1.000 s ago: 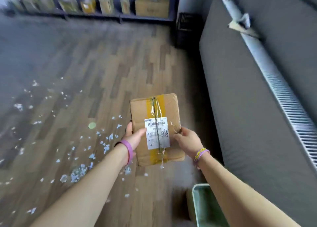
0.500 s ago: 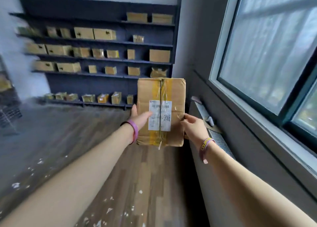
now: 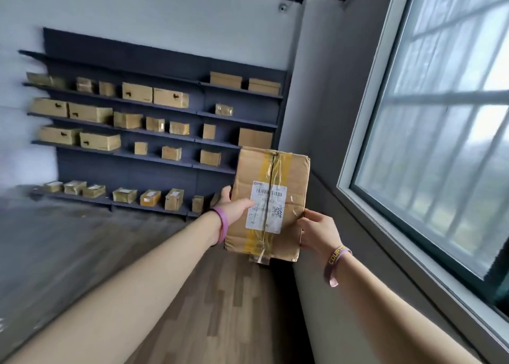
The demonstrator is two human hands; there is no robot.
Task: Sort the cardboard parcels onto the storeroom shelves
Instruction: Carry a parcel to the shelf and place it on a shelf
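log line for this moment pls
phase: carrying | left hand: grips parcel left edge | right hand: grips right edge | shelves: across room, part filled

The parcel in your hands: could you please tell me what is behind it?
Behind the parcel stands the dark shelving; a large flat box shows just above its top edge. The shelf ends lower down are covered, so what sits there cannot be seen.

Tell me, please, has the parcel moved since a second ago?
Yes. The parcel, held by the left hand and right hand, has come up from over the floor to the height of the shelves.
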